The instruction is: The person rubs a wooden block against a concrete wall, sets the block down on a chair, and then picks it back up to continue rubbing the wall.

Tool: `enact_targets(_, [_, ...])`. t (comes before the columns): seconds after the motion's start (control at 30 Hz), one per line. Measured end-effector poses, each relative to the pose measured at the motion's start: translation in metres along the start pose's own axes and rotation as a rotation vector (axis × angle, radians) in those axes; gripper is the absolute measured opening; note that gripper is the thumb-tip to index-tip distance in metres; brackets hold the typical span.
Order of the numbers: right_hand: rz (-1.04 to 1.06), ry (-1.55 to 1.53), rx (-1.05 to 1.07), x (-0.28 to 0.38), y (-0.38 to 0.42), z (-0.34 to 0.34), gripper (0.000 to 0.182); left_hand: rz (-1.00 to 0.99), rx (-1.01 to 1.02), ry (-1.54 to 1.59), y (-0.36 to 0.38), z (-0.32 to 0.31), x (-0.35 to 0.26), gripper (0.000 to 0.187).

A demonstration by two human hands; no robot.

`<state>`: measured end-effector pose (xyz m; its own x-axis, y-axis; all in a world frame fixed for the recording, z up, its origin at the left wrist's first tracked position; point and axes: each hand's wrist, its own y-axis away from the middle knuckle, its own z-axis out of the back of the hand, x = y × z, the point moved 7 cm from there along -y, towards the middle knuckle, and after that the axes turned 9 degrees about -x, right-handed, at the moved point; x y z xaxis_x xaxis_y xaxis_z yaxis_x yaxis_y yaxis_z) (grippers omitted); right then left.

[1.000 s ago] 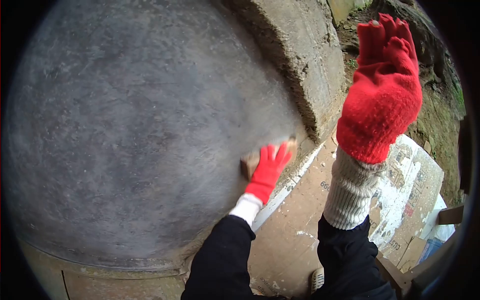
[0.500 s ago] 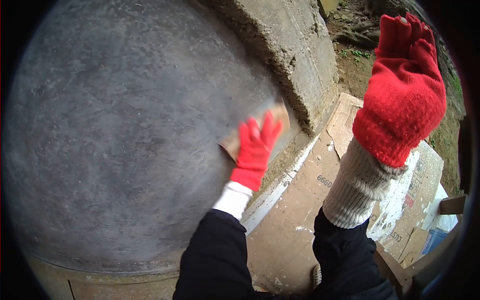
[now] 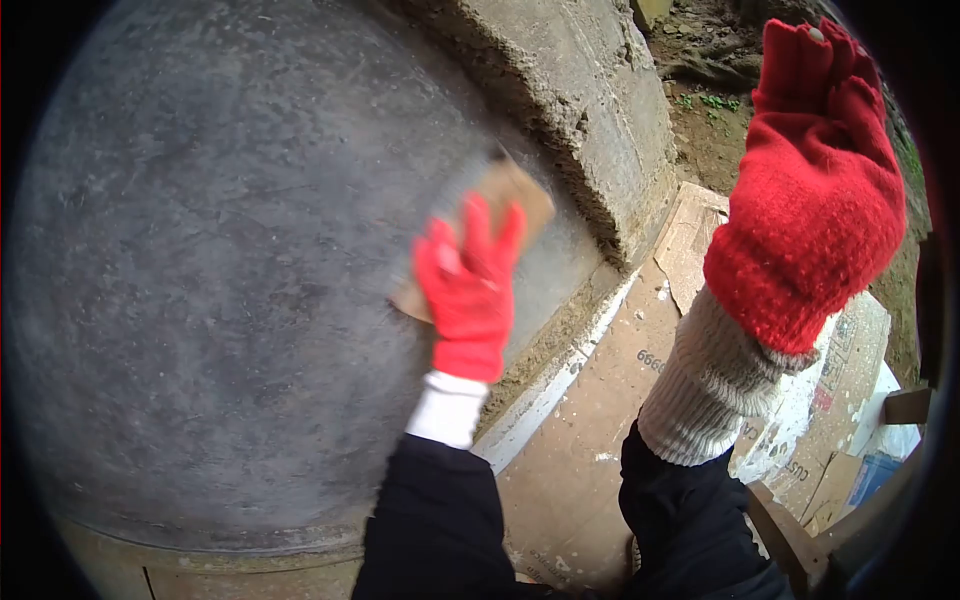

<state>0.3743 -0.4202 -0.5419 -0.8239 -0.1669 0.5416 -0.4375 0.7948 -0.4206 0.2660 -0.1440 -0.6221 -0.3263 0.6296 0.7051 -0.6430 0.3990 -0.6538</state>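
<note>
My left hand (image 3: 468, 285), in a red glove with a white cuff, lies with spread fingers over a thin tan sheet that looks like sandpaper (image 3: 520, 195). It presses the sheet against a smooth, rounded grey concrete surface (image 3: 250, 280). Both hand and sheet are slightly blurred. Raised at the upper right, my right hand (image 3: 815, 170) wears a red glove over a ribbed beige cuff. Its fingers point up, close together and stretched out, with one bare fingertip showing. No object is visible in it; the palm side is hidden.
A rough concrete ledge (image 3: 570, 110) borders the grey surface at the upper right. Below, paint-spattered cardboard (image 3: 560, 470) covers the floor. Wooden pieces (image 3: 790, 530) and a blue item (image 3: 872, 478) stand at the lower right. Bare soil (image 3: 705, 140) lies beyond.
My left hand and the sheet have slid left across the grey surface, away from the ledge, and the sheet has turned somewhat. The right hand has barely moved.
</note>
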Motion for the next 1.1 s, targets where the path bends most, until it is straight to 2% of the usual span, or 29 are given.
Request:
enact_targets(0.03, [0.051, 0.099, 0.011, 0.002, -0.001, 0.0, 0.031, -0.075, 0.125, 0.003, 0.043, -0.012, -0.033, 0.062])
enact_targets(0.07, [0.105, 0.197, 0.02, 0.005, -0.002, 0.0, 0.031, -0.118, 0.169, 0.03, 0.083, -0.018, -0.059, 0.053])
enact_targets(0.1, [0.105, 0.198, 0.011, 0.006, -0.004, 0.001, 0.031, -0.015, 0.023, 0.109, 0.125, -0.024, -0.08, 0.048])
enact_targets(0.13, [0.071, 0.139, 0.005, 0.006, -0.005, 0.0, 0.031, 0.006, 0.059, 0.187, 0.164, -0.031, -0.09, 0.046])
enact_targets(0.17, [0.026, 0.057, -0.003, 0.006, -0.005, 0.001, 0.031, -0.064, 0.183, 0.231, 0.161, -0.028, -0.088, 0.046])
enact_targets(0.2, [-0.008, -0.002, -0.009, 0.005, -0.006, 0.001, 0.031, -0.134, 0.312, 0.274, 0.153, -0.017, -0.078, 0.046])
enact_targets(0.27, [-0.052, -0.095, -0.034, 0.003, -0.009, 0.003, 0.031, -0.035, 0.2, 0.185, 0.099, -0.006, -0.044, 0.047])
enact_targets(0.4, [-0.138, -0.208, -0.099, -0.008, -0.018, 0.011, 0.031, 0.249, -0.129, 0.047, -0.069, 0.03, 0.046, 0.053])
enact_targets(0.43, [-0.157, -0.236, -0.106, -0.01, -0.02, 0.012, 0.031, 0.251, -0.129, 0.046, -0.065, 0.026, 0.041, 0.053])
enact_targets(0.5, [-0.207, -0.301, -0.113, -0.016, -0.022, 0.016, 0.031, 0.166, -0.168, 0.059, -0.043, 0.005, 0.008, 0.057])
enact_targets(0.6, [-0.251, -0.347, -0.086, -0.004, -0.016, 0.01, 0.031, -0.141, 0.183, 0.053, 0.072, -0.049, -0.085, 0.069])
enact_targets(0.63, [-0.106, 0.027, -0.022, 0.019, -0.009, -0.002, 0.031, -0.198, 0.29, 0.128, 0.119, -0.057, -0.112, 0.071])
enact_targets(0.67, [0.046, 0.396, 0.042, 0.035, -0.005, -0.013, 0.031, -0.203, 0.241, 0.2, 0.157, -0.053, -0.127, 0.069])
enact_targets(0.7, [0.052, 0.388, 0.048, 0.034, -0.009, -0.012, 0.031, -0.167, 0.259, 0.223, 0.177, -0.049, -0.125, 0.068])
enact_targets(0.73, [-0.071, 0.068, 0.132, 0.023, -0.014, -0.013, 0.031, -0.166, 0.352, 0.255, 0.175, -0.04, -0.115, 0.066])
enact_targets(0.8, [-0.329, -0.569, 0.284, 0.004, -0.019, -0.012, 0.031, -0.225, 0.214, 0.139, 0.142, -0.032, -0.08, 0.063])
enact_targets(0.87, [-0.591, -1.211, 0.421, 0.0, -0.015, -0.016, 0.031, -0.082, 0.15, 0.112, 0.058, -0.008, -0.029, 0.06])
enact_targets(0.9, [-0.619, -1.267, 0.414, 0.0, -0.015, -0.015, 0.031, 0.013, 0.056, 0.09, 0.013, 0.005, -0.004, 0.059])
enact_targets(0.93, [-0.58, -1.157, 0.312, -0.006, -0.014, -0.01, 0.031, 0.105, -0.037, 0.069, -0.021, 0.014, 0.015, 0.057])
enact_targets(1.0, [-0.5, -0.866, 0.078, -0.019, -0.017, 0.0, 0.031, 0.138, -0.069, 0.067, -0.056, 0.014, 0.025, 0.056])
enact_targets(1.03, [-0.488, -0.771, 0.015, -0.022, -0.017, 0.002, 0.031, 0.183, -0.107, 0.067, -0.063, 0.016, 0.027, 0.056])
enact_targets(1.1, [-0.487, -0.666, -0.074, -0.026, -0.017, 0.005, 0.031, 0.076, -0.066, 0.026, -0.033, -0.002, -0.007, 0.058])
